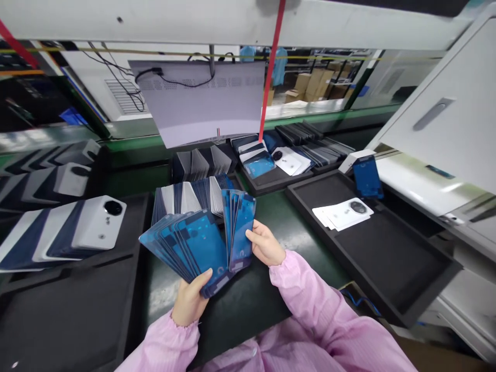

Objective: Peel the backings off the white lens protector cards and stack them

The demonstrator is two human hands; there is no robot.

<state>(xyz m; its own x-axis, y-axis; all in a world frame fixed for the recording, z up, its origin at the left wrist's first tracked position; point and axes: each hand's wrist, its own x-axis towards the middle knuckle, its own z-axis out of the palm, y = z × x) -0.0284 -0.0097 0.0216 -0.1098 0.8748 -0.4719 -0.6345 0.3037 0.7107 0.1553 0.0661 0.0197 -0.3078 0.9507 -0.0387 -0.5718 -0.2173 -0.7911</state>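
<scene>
My two hands, in pink elasticated sleeves (pixel 306 289), hold blue-filmed phone back panels (pixel 201 240) over the middle of a dark green desk (pixel 267 297), close to its near edge. My left hand (pixel 191 299) is closed around the lower end of a wide fan of them, thumb pressed on the front panel. My right hand (pixel 267 243), thumb and fingers drawn together, pinches the right edge of a narrower bundle (pixel 241 232), whose lower end overlaps the fan.

Just beyond my hands, toward the desk's far edge, packed rows of panels (pixel 188 199) stand on end. By the left edge, a black tray (pixel 73 315) lies before overlapping white and navy panels (pixel 81 227), the nearest white one showing a round black camera ring (pixel 113 207). Toward the right edge, another black tray (pixel 387 263) carries a few overlapping white panels (pixel 337 217); at its far end a single blue panel (pixel 367 178) leans upright. Behind the desk, cardboard boxes (pixel 313 85) sit beyond a hanging red strap (pixel 271 67).
</scene>
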